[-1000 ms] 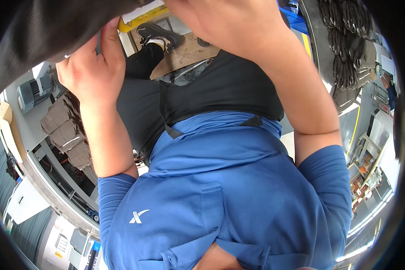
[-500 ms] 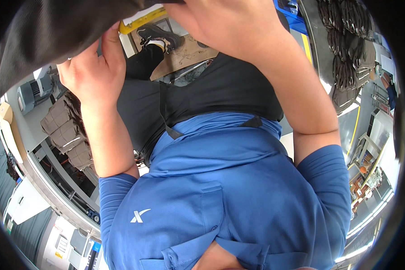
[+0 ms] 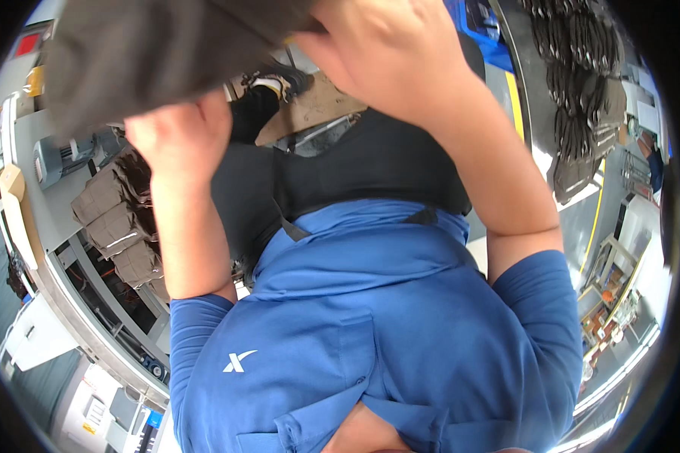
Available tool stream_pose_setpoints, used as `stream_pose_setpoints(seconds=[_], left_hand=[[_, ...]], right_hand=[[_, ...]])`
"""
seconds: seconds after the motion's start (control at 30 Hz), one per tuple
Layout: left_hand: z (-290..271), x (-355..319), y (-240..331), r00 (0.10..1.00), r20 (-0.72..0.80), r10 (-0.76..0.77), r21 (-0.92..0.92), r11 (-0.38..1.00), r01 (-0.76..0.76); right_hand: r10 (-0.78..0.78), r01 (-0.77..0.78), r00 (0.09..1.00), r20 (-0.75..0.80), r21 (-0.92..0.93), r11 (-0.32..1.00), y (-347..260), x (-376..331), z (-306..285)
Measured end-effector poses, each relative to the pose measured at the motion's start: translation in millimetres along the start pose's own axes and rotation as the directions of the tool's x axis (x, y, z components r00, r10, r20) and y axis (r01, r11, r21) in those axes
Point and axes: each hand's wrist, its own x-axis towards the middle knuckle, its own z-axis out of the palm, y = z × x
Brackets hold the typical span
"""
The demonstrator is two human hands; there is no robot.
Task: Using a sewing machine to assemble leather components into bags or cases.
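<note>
A dark grey-brown piece of cloth [image 3: 166, 57] fills the upper left, raised in front of me and blurred at its left side. At its lower edge my left hand [image 3: 183, 137] is closed on the fabric, the fingertips partly behind it. Higher and to the right, my right hand [image 3: 389, 57] grips the cloth's right end, its fingers curled and partly cut off by the top of the picture. The cloth hangs between the two hands, and its upper part lies outside the view.
Folded dark garments [image 3: 117, 215] are piled at the left, beside a grey motor [image 3: 49, 162] and a workbench edge [image 3: 91, 332]. More dark pieces [image 3: 582, 98] lie stacked at the right, near a blue bin [image 3: 483, 34]. Below, my shoe [image 3: 287, 79] rests by a brown board [image 3: 317, 106].
The cloth has shifted right and swung, uncovering more of the far left. My left hand has moved a little right and down with it. The yellow-edged object behind is now covered.
</note>
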Motion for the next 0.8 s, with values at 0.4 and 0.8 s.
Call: stream_pose_setpoints(seconds=[0.4, 0.8], left_hand=[[-30.8, -57.5, -0.2, 0.894, -0.079, -0.441, -0.762, 0.605, 0.231], [-28.4, -32.2, 18.0, 0.95, 0.193, -0.244, -0.656, 0.688, 0.31]], right_hand=[[0.423, -0.428, 0.904, 0.066, 0.175, 0.887, -13.6, -67.6, -59.2], [0.29, -0.436, 0.812, 0.506, 0.195, 0.879, -18.0, 11.6, -24.3]])
